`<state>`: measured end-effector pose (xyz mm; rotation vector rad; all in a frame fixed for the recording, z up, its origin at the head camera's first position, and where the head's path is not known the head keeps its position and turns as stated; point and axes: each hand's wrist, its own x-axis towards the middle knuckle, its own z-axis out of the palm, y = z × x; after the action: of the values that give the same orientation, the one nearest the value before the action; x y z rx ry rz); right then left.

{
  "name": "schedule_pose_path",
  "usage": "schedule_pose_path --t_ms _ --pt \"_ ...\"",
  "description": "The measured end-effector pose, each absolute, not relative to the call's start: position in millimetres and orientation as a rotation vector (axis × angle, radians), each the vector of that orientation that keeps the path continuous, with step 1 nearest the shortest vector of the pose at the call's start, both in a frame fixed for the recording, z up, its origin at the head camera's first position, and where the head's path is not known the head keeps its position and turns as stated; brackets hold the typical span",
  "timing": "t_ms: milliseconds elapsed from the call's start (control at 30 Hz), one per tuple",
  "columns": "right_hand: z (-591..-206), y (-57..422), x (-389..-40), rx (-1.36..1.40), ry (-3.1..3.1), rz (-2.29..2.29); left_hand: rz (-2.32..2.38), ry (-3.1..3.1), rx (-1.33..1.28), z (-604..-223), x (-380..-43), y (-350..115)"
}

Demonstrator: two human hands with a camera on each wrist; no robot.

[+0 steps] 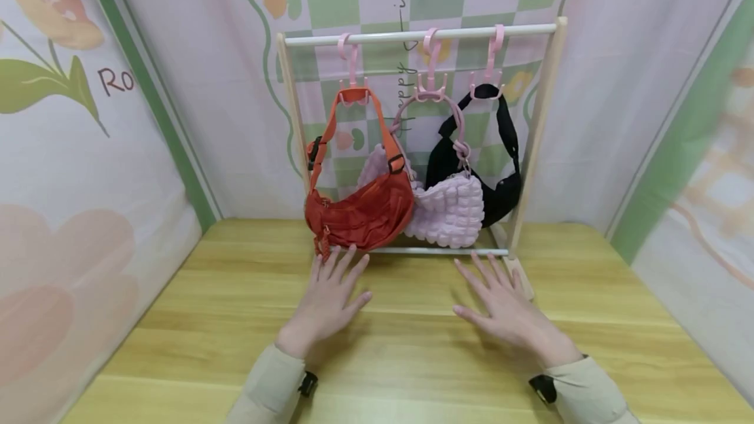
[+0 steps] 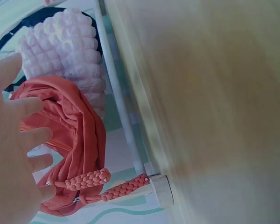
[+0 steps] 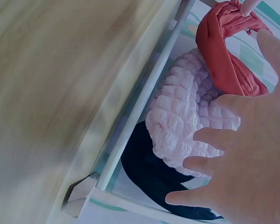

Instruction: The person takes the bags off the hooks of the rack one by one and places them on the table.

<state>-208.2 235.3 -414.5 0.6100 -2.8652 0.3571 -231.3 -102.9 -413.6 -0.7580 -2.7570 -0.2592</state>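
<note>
Three bags hang from pink hooks on a small rack (image 1: 406, 36). The red-orange bag (image 1: 365, 214) is at the left, with braided cords (image 2: 126, 187) dangling from its end. In the middle hangs a puffy lilac bag (image 1: 450, 211); a black bag (image 1: 503, 198) is at the right, partly behind it. My left hand (image 1: 324, 300) is spread with straight fingers, palm down, just in front of the red-orange bag. My right hand (image 1: 503, 303), also spread, is before the rack's right end. Neither hand holds anything.
The rack has wooden side posts (image 1: 537, 136), a low white crossbar (image 1: 436, 251) and a wooden foot (image 1: 518, 277). It stands on a wood-grain table (image 1: 400, 358). Printed fabric (image 1: 177, 38) encloses the back and both sides.
</note>
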Motion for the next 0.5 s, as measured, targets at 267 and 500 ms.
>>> schedule_pose_path --t_ms 267,500 --pt "-409 234 -208 0.609 -2.868 0.384 -0.234 -2.733 -0.783 -410 -231 -104" --pt "-405 229 -208 0.63 -2.819 0.369 -0.245 -2.67 -0.825 -402 -235 -107"
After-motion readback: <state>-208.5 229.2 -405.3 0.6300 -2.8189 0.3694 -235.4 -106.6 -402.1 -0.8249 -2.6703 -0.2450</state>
